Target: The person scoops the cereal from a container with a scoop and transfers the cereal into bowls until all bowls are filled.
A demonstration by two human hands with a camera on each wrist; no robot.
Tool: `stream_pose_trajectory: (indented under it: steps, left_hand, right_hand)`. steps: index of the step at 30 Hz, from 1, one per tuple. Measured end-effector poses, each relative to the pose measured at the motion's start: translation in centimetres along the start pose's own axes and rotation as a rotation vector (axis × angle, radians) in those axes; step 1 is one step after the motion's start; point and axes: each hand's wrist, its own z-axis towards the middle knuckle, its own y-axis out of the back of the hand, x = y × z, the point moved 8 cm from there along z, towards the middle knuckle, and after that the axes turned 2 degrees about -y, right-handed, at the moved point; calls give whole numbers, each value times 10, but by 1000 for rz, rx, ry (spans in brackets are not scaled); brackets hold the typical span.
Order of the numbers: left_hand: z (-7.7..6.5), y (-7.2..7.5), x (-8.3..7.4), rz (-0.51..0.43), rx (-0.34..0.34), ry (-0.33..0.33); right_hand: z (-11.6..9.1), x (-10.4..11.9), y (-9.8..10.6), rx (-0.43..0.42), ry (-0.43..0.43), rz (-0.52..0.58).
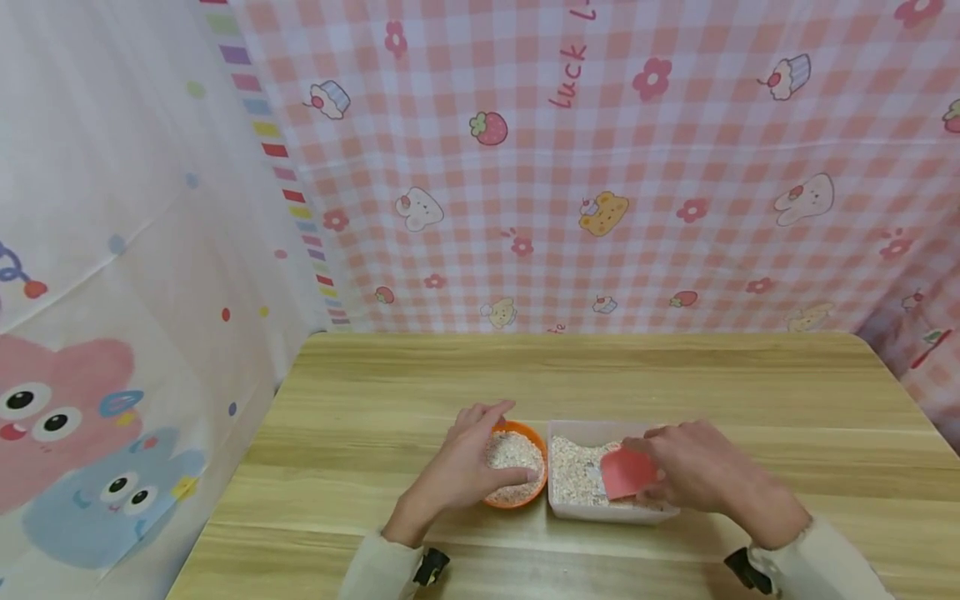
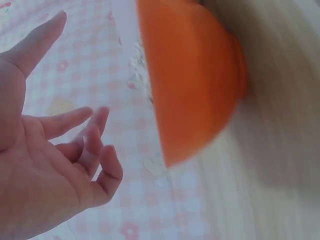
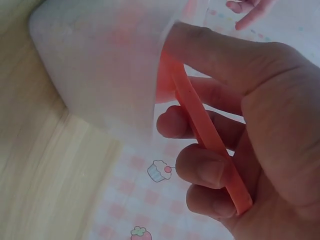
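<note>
An orange bowl [image 1: 534, 435] full of pale, flaky grain stands on the table. Over its left side hovers my left hand [image 1: 472, 458], thumb and fingers spread; the left wrist view shows a gap between that hand [image 2: 55, 145] and the bowl [image 2: 195, 85]. Right beside the bowl sits a translucent plastic box [image 1: 607, 513] holding more of the same grain [image 1: 573, 471]. My right hand [image 1: 686, 462] grips a pinkish-red scoop [image 1: 628, 472], whose blade is down in the box at the grain. In the right wrist view, the fingers curl round the scoop's handle [image 3: 212, 130].
The bowl and box stand side by side on a wood-grain table [image 1: 420, 375]. A pink checked cloth [image 1: 525, 183] hangs behind the far edge, and a white cartoon-printed cloth [image 1: 172, 275] hangs at the left. Both wrists wear dark straps.
</note>
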Motion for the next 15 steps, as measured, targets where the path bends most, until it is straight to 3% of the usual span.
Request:
stream_pose_trajectory:
  steps: [5,15]
  left_hand:
    - [7,-13,-9,26,88,-14]
    - [22,-37,-16,220,240,-18]
  right_hand:
    - [1,0,-5,42,-3,74]
    - [8,3,-10,76,-6,181]
